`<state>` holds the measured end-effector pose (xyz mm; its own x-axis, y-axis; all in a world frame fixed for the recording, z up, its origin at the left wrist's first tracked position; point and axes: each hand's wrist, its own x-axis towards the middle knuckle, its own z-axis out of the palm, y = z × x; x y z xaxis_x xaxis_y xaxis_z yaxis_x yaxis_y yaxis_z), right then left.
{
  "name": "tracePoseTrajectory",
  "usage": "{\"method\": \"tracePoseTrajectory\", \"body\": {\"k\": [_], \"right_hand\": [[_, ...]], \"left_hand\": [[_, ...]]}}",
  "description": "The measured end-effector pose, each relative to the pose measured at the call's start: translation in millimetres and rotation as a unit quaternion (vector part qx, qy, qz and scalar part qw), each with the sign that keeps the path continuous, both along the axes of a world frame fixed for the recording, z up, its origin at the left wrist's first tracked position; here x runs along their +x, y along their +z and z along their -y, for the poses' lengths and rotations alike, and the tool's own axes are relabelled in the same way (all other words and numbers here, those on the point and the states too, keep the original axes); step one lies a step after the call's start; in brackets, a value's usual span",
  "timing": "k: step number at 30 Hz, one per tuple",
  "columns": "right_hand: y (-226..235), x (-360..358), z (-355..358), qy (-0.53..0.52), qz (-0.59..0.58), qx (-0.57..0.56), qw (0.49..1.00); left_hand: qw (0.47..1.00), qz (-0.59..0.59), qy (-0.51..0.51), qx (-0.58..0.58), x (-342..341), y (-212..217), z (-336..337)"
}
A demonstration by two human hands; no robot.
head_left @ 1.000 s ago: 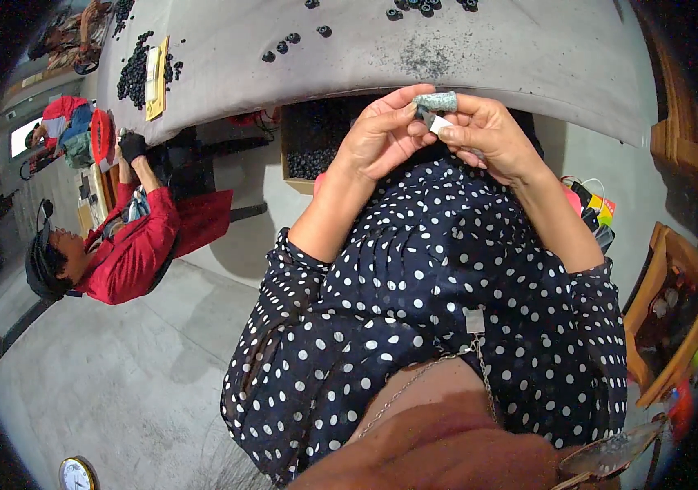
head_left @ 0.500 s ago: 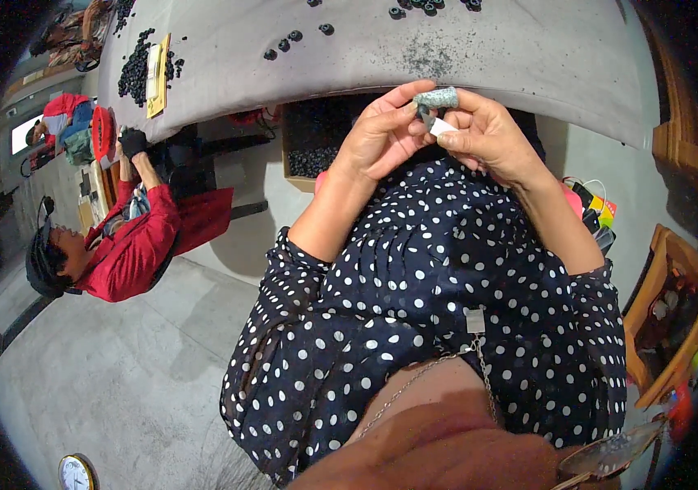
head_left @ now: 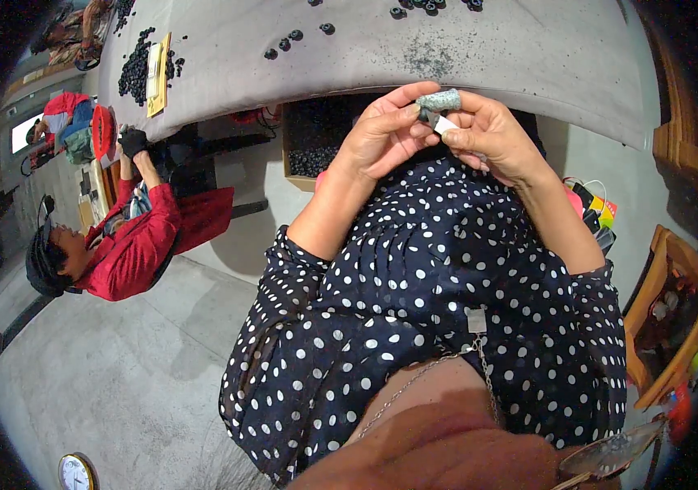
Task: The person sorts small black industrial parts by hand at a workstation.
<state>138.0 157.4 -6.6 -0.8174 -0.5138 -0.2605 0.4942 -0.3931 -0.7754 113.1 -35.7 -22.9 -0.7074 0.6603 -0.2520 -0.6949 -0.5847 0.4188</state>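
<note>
My left hand (head_left: 385, 131) is closed, thumb and index finger pinching a small black part (head_left: 423, 114) that is mostly hidden by the fingertips. Facing it, my right hand (head_left: 492, 135) grips a small white-handled tool (head_left: 444, 125) between thumb and fingers. A thin tip at the tool's end points toward the black part, too small to make out well. Over my right index fingertip sits a grey-green speckled finger sleeve (head_left: 439, 100), touching or nearly touching the left fingertips. Both hands are held above my lap, at the table's near edge.
Black ring-shaped parts (head_left: 285, 44) and dark crumbs (head_left: 430, 59) lie on the grey-covered table (head_left: 528, 49). Left, a pile of small black pieces (head_left: 134, 73) lies by a yellow strip (head_left: 157, 77). Below stands a box of black pieces (head_left: 314, 161). A person in red (head_left: 132, 245) works at left.
Both hands stay nearly in place. The speckled sleeve and white-handled tool have shifted very slightly right, and the tool's angle has turned a little.
</note>
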Motion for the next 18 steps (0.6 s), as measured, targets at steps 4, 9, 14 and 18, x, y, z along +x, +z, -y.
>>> {"method": "tracePoseTrajectory", "body": {"k": [4, 9, 14, 18], "right_hand": [[-1.2, -1.4, -0.7, 0.0, -0.012, -0.003, 1.0], [-0.5, -2.6, -0.5, 0.003, -0.019, 0.008, 1.0], [3.6, -3.1, 3.2, -0.05, 0.029, -0.014, 0.998], [-5.6, -4.8, -3.8, -0.104, 0.049, -0.094, 0.989]], "left_hand": [[1.0, -0.006, 0.002, 0.005, -3.0, -3.1, -1.1], [1.0, -0.019, 0.0, -0.011, -3.8, -2.0, 0.4], [0.996, -0.032, -0.027, -0.073, -6.5, 16.2, 0.7], [0.883, -0.277, 0.076, -0.37, -42.7, 44.0, 21.1]]}}
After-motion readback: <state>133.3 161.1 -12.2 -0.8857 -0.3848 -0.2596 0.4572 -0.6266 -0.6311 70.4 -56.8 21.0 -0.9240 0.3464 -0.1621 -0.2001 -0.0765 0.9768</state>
